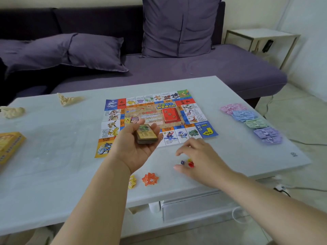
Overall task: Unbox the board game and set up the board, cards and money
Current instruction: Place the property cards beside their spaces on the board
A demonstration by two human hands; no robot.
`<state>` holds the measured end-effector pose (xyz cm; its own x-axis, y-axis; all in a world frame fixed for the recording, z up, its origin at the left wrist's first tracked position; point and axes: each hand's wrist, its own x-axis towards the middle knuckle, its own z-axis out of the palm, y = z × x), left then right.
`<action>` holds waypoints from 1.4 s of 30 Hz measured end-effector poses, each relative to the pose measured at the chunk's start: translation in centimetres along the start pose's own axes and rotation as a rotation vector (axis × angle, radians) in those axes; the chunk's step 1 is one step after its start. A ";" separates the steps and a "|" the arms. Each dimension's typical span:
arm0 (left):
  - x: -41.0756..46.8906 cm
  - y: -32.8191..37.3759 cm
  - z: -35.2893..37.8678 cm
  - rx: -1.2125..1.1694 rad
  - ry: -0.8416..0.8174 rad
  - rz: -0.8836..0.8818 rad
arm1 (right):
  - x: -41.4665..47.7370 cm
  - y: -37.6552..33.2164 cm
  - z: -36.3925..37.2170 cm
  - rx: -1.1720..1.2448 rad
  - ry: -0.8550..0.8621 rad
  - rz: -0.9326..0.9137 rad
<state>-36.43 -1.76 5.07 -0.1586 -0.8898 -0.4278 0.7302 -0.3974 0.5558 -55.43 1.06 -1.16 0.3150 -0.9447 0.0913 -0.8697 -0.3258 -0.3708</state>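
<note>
The colourful game board [192,114] lies flat in the middle of the white table [53,156], with a red card stack [170,116] on its centre. My left hand [134,147] is palm up over the board's near edge and holds a stack of brownish cards [147,134]. My right hand [200,160] hovers low over the table in front of the board, fingers spread and relaxed, just above a white die [182,162] and small red and yellow pieces [190,163]. Paper money [251,121] lies in pink, blue, green and purple piles at the right.
An orange star token [150,179] and a yellow token [132,182] lie near the table's front edge. The yellow game box [9,145] sits at the far left. Two crumpled wrappers [69,99] [12,111] lie at the back left. A purple sofa [194,68] stands behind the table.
</note>
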 end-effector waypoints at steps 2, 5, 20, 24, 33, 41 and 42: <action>0.0 0.0 -0.1 0.003 0.014 0.007 | -0.3 0.5 0.9 -0.004 0.045 -0.029; -0.1 -0.4 0.2 0.017 0.018 0.011 | -0.2 1.6 1.2 -0.027 0.078 -0.048; 0.7 -5.1 3.7 0.070 0.009 -0.076 | -3.5 11.0 -3.3 -0.121 0.247 0.257; 1.3 -6.6 4.4 0.103 0.009 -0.109 | -4.1 11.9 -3.7 -0.179 0.294 0.291; 1.9 -8.1 5.3 0.149 0.007 -0.146 | -4.1 12.7 -3.4 -0.205 0.329 0.291; 2.0 -8.1 5.5 0.178 0.005 -0.185 | -4.3 12.8 -4.0 -0.151 0.337 0.331; 1.9 -8.0 5.4 0.192 0.007 -0.193 | -4.3 12.7 -4.2 -0.134 0.367 0.327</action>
<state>-46.20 -1.50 3.64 -0.2773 -0.7920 -0.5439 0.5476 -0.5954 0.5879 -69.43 0.84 -2.36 -0.1158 -0.9410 0.3180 -0.9490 0.0103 -0.3151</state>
